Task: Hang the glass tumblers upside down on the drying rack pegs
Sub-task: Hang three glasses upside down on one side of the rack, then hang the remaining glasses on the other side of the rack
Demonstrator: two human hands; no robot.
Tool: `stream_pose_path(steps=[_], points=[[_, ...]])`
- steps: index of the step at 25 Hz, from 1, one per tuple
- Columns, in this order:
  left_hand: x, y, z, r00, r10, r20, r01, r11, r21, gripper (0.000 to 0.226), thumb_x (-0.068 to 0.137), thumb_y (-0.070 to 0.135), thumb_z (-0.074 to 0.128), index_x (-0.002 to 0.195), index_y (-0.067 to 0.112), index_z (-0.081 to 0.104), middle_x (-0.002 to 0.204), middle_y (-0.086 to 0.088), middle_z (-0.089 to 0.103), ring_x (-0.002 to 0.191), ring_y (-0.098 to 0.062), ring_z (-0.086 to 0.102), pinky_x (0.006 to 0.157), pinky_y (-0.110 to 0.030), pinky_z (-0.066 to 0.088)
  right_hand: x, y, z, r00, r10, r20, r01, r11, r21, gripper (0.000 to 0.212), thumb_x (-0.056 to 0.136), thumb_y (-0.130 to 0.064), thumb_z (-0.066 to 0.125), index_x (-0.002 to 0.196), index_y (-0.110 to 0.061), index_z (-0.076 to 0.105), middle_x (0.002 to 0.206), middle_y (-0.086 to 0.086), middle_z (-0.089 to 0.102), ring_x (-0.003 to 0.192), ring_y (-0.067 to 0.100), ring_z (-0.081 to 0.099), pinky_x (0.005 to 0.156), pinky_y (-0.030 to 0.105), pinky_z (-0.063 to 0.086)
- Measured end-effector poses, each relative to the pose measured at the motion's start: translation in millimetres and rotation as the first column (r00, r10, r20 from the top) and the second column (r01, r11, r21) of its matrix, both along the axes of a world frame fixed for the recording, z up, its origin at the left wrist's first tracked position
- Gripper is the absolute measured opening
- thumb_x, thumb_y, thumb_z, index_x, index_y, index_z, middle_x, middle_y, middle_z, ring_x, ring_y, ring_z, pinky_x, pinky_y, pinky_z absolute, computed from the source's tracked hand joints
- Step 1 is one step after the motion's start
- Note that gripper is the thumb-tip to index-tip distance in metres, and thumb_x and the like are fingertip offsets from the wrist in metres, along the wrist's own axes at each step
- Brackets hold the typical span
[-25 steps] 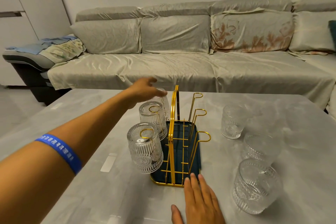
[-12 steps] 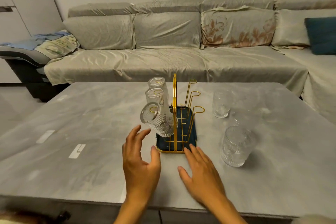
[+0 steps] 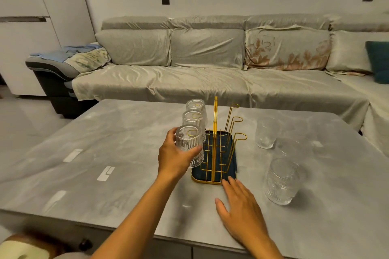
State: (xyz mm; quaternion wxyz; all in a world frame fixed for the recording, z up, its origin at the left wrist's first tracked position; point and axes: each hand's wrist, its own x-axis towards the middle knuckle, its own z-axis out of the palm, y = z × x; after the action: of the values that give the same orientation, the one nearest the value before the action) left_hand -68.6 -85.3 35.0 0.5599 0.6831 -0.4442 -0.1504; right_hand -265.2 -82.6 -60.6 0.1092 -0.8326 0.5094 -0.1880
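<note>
- Near the middle of the grey table [image 3: 126,132], slightly toward its near edge, stands a gold wire drying rack [image 3: 214,153] on a dark tray with a gold rim.
- On the rack's left side, three ribbed glass tumblers hang upside down on pegs: the far tumbler [image 3: 195,106], the middle tumbler [image 3: 193,121] and the nearest tumbler [image 3: 188,143].
- The left hand [image 3: 174,156] is wrapped around the nearest tumbler, thumb on its right side and fingers on its left.
- The right hand [image 3: 242,210] lies flat on the table, fingers spread, with fingertips touching the tray's near right corner; it holds nothing.
- On the rack's right side, three gold pegs [image 3: 235,120] stand bare.
- Toward the table's right edge, three more tumblers stand upright: the near one [image 3: 282,181], the faint middle one [image 3: 292,149] and the far one [image 3: 265,132].
</note>
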Motion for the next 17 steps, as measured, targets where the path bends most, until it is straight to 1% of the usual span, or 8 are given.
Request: stream_pose_path(steps=[6, 9, 11, 12, 13, 14, 16, 17], points=[[3, 0, -3, 0.996, -0.082, -0.018, 0.082, 0.997, -0.002, 0.079, 0.067, 0.036, 0.084, 0.132, 0.031, 0.039, 0.117, 0.011, 0.051, 0.102, -0.01, 0.052, 0.067, -0.007, 0.042, 0, 0, -3, 1.0, -0.015, 0.019, 0.015, 1.0, 0.0, 0.066, 0.09, -0.06, 0.029, 0.147, -0.03, 0.017, 0.156, -0.007, 0.015, 0.141, 0.013, 0.009, 0.111, 0.03, 0.01], [0, 16, -20, 0.992, -0.036, -0.123, 0.05, 0.993, 0.108, 0.09, 0.069, 0.038, 0.082, 0.142, 0.026, 0.03, 0.141, 0.001, 0.046, 0.123, -0.021, 0.046, 0.09, -0.032, 0.046, 0, 2, 3, 0.999, 0.024, 0.035, -0.023, 1.0, -0.021, 0.061, 0.093, -0.054, 0.034, 0.146, -0.028, 0.023, 0.155, -0.006, 0.017, 0.141, 0.014, 0.012, 0.111, 0.03, 0.012], [-7, 42, -52, 0.989, 0.062, -0.136, -0.035, 0.981, 0.192, 0.077, 0.076, 0.037, 0.076, 0.14, 0.025, 0.035, 0.146, -0.004, 0.044, 0.128, -0.024, 0.043, 0.096, -0.039, 0.041, -3, 9, 10, 0.976, 0.005, 0.219, 0.008, 0.998, -0.059, 0.045, 0.093, -0.039, 0.047, 0.135, -0.025, 0.045, 0.146, -0.004, 0.039, 0.133, 0.017, 0.033, 0.106, 0.029, 0.029], [-11, 55, -67, 0.997, 0.069, -0.035, -0.059, 0.971, 0.231, 0.067, 0.08, 0.036, 0.072, 0.138, 0.024, 0.04, 0.145, -0.005, 0.045, 0.128, -0.023, 0.043, 0.098, -0.038, 0.039, -7, 14, 13, 0.913, -0.066, 0.403, 0.104, 0.992, -0.072, 0.031, 0.091, -0.029, 0.055, 0.122, -0.026, 0.056, 0.132, -0.001, 0.055, 0.12, 0.019, 0.048, 0.097, 0.029, 0.041], [-14, 64, -80, 0.992, 0.037, 0.123, -0.069, 0.962, 0.266, 0.06, 0.083, 0.037, 0.067, 0.136, 0.023, 0.042, 0.145, -0.005, 0.046, 0.129, -0.023, 0.042, 0.101, -0.038, 0.037, -14, 18, 13, 0.781, -0.175, 0.599, 0.24, 0.97, -0.029, 0.022, 0.087, -0.019, 0.061, 0.107, -0.029, 0.059, 0.114, -0.001, 0.063, 0.105, 0.02, 0.058, 0.084, 0.03, 0.048], [-15, 67, -91, 0.96, -0.032, 0.278, -0.051, 0.957, 0.286, 0.058, 0.086, 0.042, 0.061, 0.138, 0.024, 0.041, 0.148, -0.005, 0.042, 0.132, -0.022, 0.038, 0.106, -0.039, 0.032, -23, 21, 12, 0.586, -0.291, 0.756, 0.378, 0.924, 0.063, 0.026, 0.083, -0.012, 0.065, 0.099, -0.03, 0.055, 0.103, 0.001, 0.063, 0.093, 0.022, 0.06, 0.073, 0.029, 0.049], [-20, 63, -101, 0.854, -0.212, 0.476, 0.014, 0.923, 0.386, 0.066, 0.089, 0.06, 0.041, 0.147, 0.036, 0.021, 0.159, 0.001, 0.019, 0.144, -0.021, 0.017, 0.116, -0.044, 0.011, -47, 17, 11, 0.254, -0.423, 0.87, 0.547, 0.804, 0.232, 0.044, 0.075, -0.006, 0.072, 0.101, -0.031, 0.046, 0.106, 0.006, 0.057, 0.088, 0.024, 0.059, 0.066, 0.027, 0.045], [-22, 60, -103, 0.791, -0.277, 0.545, 0.015, 0.9, 0.436, 0.068, 0.088, 0.068, 0.027, 0.148, 0.043, 0.006, 0.161, 0.004, 0.004, 0.147, -0.02, 0.005, 0.117, -0.046, -0.001, -58, 11, 12, 0.193, -0.457, 0.868, 0.56, 0.778, 0.285, 0.054, 0.072, -0.007, 0.075, 0.109, -0.03, 0.043, 0.115, 0.007, 0.054, 0.09, 0.024, 0.057, 0.067, 0.028, 0.045]])
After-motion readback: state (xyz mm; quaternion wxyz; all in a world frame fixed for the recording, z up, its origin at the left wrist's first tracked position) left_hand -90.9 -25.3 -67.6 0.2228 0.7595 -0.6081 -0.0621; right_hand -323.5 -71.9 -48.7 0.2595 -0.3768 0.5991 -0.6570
